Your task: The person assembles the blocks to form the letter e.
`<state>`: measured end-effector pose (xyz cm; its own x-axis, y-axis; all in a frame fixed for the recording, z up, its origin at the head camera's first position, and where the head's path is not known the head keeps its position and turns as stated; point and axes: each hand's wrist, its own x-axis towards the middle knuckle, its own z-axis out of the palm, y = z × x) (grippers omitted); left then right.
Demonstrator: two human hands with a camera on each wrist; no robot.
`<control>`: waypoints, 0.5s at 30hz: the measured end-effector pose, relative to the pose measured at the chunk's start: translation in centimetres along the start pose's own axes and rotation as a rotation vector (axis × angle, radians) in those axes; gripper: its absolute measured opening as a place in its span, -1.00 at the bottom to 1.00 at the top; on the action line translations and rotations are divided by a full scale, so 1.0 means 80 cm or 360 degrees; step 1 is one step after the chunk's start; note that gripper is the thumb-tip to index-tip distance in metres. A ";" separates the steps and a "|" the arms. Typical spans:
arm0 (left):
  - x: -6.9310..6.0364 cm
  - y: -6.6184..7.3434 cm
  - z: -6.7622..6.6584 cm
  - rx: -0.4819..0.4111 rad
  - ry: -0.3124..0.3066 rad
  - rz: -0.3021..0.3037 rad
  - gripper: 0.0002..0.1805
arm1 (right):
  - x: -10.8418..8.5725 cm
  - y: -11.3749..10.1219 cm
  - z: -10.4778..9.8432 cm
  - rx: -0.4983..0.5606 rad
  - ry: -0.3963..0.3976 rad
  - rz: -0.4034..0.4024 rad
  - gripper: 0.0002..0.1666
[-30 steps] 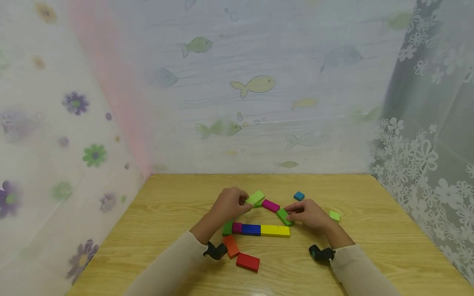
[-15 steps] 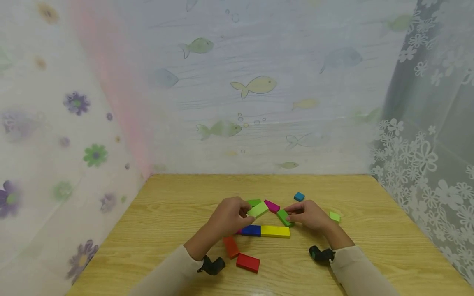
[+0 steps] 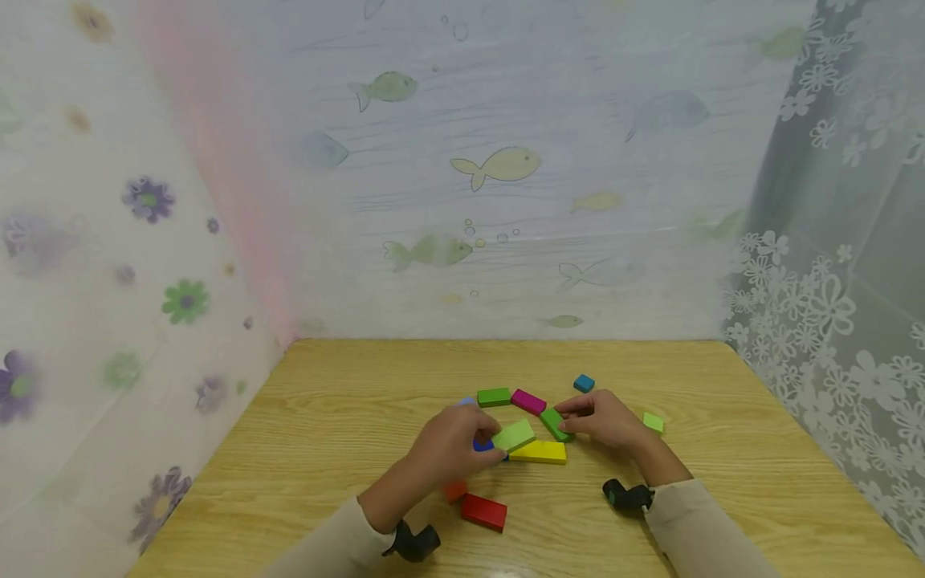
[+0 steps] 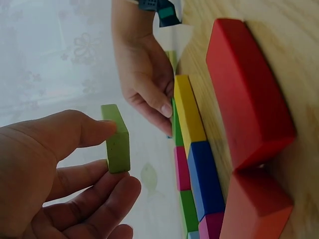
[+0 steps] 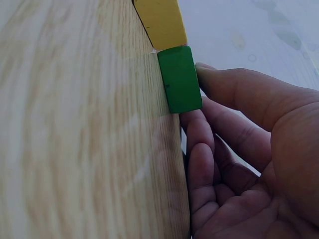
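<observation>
My left hand (image 3: pixel 455 441) pinches a light green block (image 3: pixel 515 436) between thumb and fingers, raised above the row of blocks. In the left wrist view this block (image 4: pixel 118 142) is off the table. Beneath it lie a blue block (image 4: pixel 205 177) and a yellow block (image 3: pixel 538 452), end to end. My right hand (image 3: pixel 605 420) holds a green block (image 3: pixel 555 424) on the table, thumb and fingers at its sides. The right wrist view shows that green block (image 5: pixel 180 79) by the yellow one. A magenta block (image 3: pixel 529 400) and another green block (image 3: pixel 495 396) continue the curve.
A red block (image 3: pixel 484 512) and an orange block (image 3: pixel 454 490) lie nearer on the wooden table (image 3: pixel 332 401). A small blue block (image 3: pixel 584 383) and a lime block (image 3: pixel 653 422) lie around the right hand. A light blue block (image 3: pixel 467 400) shows behind the left hand.
My left hand has carried the light green block from over the rear green block toward me and slightly right, above the blue and yellow blocks. The right hand stays in place.
</observation>
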<state>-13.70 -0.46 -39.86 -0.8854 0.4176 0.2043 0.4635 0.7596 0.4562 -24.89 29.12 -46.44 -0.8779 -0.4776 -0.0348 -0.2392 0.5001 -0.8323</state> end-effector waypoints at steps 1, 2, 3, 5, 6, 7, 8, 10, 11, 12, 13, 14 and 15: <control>-0.001 0.001 0.001 -0.0003 -0.0011 0.0006 -0.73 | 0.000 0.000 0.000 0.0000 0.0001 -0.0001 -0.56; -0.002 0.003 0.002 -0.0013 -0.0024 0.0010 -0.73 | 0.000 0.000 0.000 0.0002 0.0001 -0.0005 -0.56; -0.003 0.004 0.003 -0.0023 -0.0038 0.0011 -0.72 | 0.000 0.000 0.000 0.0003 0.0001 -0.0008 -0.55; -0.005 0.008 0.006 -0.0049 -0.0072 0.0012 -0.71 | 0.000 0.000 0.000 0.0004 -0.0002 -0.0017 -0.55; -0.006 0.009 0.007 -0.0062 -0.0089 0.0014 -0.71 | 0.000 0.000 0.000 0.0007 -0.0002 -0.0019 -0.55; -0.007 0.011 0.008 -0.0069 -0.0107 0.0018 -0.71 | 0.000 0.000 0.000 0.0009 -0.0002 -0.0022 -0.55; -0.008 0.012 0.008 -0.0078 -0.0125 0.0022 -0.70 | 0.000 0.000 0.000 0.0011 -0.0001 -0.0022 -0.55; -0.011 0.015 0.010 -0.0083 -0.0160 0.0028 -0.70 | 0.000 0.000 0.000 0.0009 0.0003 -0.0020 -0.55; -0.012 0.017 0.011 -0.0076 -0.0174 0.0031 -0.70 | 0.001 0.001 0.000 0.0005 0.0007 -0.0016 -0.55; -0.013 0.018 0.012 -0.0074 -0.0189 0.0032 -0.70 | 0.001 0.001 0.000 0.0004 0.0009 -0.0012 -0.55; -0.014 0.019 0.013 -0.0078 -0.0203 0.0032 -0.69 | 0.001 0.001 0.000 0.0001 0.0010 -0.0007 -0.55; -0.015 0.020 0.014 -0.0093 -0.0214 0.0030 -0.70 | 0.001 0.000 0.000 0.0001 0.0012 -0.0001 -0.55; -0.015 0.021 0.015 -0.0102 -0.0223 0.0031 -0.70 | 0.001 0.000 0.000 0.0000 0.0013 0.0002 -0.56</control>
<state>-11.78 0.92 -40.37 -0.8604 0.5010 0.0930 0.4736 0.7190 0.5086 -24.93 29.10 -46.46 -0.8814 -0.4713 -0.0311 -0.2384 0.5007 -0.8321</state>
